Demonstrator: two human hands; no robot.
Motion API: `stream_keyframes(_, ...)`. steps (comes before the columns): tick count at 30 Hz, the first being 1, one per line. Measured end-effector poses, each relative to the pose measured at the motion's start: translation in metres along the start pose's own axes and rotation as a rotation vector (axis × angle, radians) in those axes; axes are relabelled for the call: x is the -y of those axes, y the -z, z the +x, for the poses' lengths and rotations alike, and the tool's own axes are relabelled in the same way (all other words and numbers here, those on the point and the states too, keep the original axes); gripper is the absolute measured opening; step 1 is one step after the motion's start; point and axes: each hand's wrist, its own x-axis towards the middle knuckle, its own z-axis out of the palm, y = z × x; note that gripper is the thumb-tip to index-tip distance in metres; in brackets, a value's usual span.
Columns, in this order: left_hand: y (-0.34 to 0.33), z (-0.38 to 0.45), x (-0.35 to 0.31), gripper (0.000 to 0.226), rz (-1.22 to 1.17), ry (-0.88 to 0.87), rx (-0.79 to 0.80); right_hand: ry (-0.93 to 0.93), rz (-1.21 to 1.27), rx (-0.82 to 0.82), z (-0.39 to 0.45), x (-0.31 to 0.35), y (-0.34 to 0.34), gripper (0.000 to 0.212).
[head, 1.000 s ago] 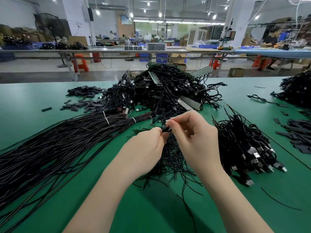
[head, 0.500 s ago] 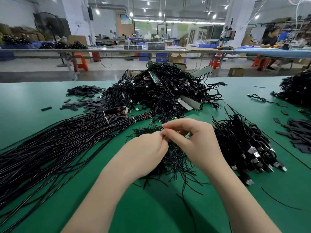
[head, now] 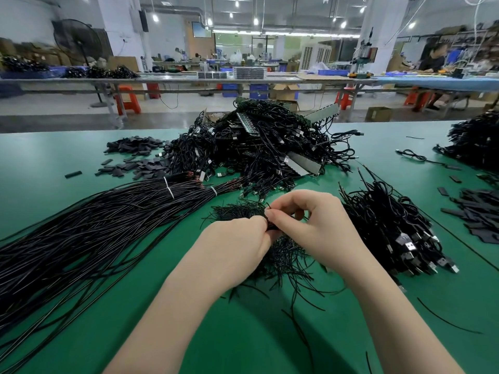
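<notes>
My left hand [head: 235, 247] and my right hand [head: 313, 228] meet fingertip to fingertip over a loose heap of thin black wire ends [head: 286, 260] on the green table [head: 54, 163]. Together they pinch a small black piece with a reddish tip [head: 270, 224]; most of it is hidden by the fingers. The left hand's fingers curl round it from below, while the right hand's thumb and forefinger pinch it from above.
A long bundle of black cables [head: 94, 228] with white ties lies at the left. A big tangled pile of cables and boards [head: 264, 149] sits behind. USB-ended cables [head: 391, 233] lie at the right. Black sleeves [head: 135, 163] are scattered far left and far right [head: 480, 214].
Both hands have sunk a little lower toward the wire heap and stayed together. The right hand's fingers have curled tighter over the small piece.
</notes>
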Motion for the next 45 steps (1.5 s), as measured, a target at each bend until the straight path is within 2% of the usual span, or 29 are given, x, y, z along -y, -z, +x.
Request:
stream_keyframes(7,-0.005,-0.003,-0.008,0.027,0.16,-0.028,-0.084,-0.073,0.064,0.041,-0.001,0.003,0.0,0.011)
stream_keyframes(10,0.006,-0.011,-0.014,0.025,0.118,-0.084,0.029,-0.107,0.093,0.214,-0.001,0.001,0.016,0.011)
stream_keyframes(12,0.017,-0.02,-0.015,0.031,-0.08,-0.14,0.145,-0.18,0.228,0.401,-0.001,-0.002,0.031,0.013)
stream_keyframes(14,0.03,-0.027,-0.015,0.031,-0.408,-0.26,0.291,-0.23,0.46,0.594,-0.003,-0.007,0.043,0.012)
stream_keyframes(16,0.04,-0.031,-0.013,0.025,-0.709,-0.404,0.381,-0.261,0.697,0.694,-0.005,-0.011,0.048,0.007)
stream_keyframes(17,0.044,-0.032,-0.012,0.023,-0.833,-0.446,0.391,-0.265,0.806,0.708,-0.006,-0.011,0.047,0.012)
stream_keyframes(20,0.044,-0.029,-0.01,0.025,-1.237,-0.408,0.281,-0.223,1.009,0.583,-0.004,-0.008,0.036,0.03)
stream_keyframes(22,0.037,-0.022,-0.007,0.031,-1.561,-0.188,0.202,-0.146,0.911,0.351,-0.001,-0.002,0.025,0.025)
stream_keyframes(24,0.027,-0.013,-0.007,0.033,-1.704,0.012,0.1,-0.07,0.667,0.101,0.001,0.004,0.015,0.016)
stream_keyframes(26,0.018,-0.007,-0.011,0.039,-1.633,0.107,-0.052,-0.05,0.511,-0.022,0.002,0.008,0.008,0.015)
stream_keyframes(28,0.01,-0.002,-0.015,0.039,-1.376,0.138,-0.265,-0.07,0.444,-0.051,0.001,0.012,0.004,0.015)
stream_keyframes(30,0.007,-0.002,-0.015,0.034,-1.125,0.117,-0.387,-0.1,0.403,-0.057,0.0,0.016,0.004,0.015)
stream_keyframes(32,0.006,-0.001,-0.014,0.031,-1.061,0.096,-0.416,-0.121,0.429,-0.063,0.0,0.018,0.004,0.015)
stream_keyframes(35,0.01,-0.002,-0.013,0.029,-1.16,0.098,-0.417,-0.144,0.468,-0.062,-0.001,0.02,0.0,0.013)
stream_keyframes(38,0.012,-0.005,-0.01,0.029,-0.981,0.093,-0.467,-0.211,0.581,-0.027,-0.001,0.021,-0.004,0.008)
stream_keyframes(45,0.017,-0.009,-0.01,0.025,-0.803,0.082,-0.52,-0.362,0.713,0.042,-0.001,0.018,-0.005,0.031)
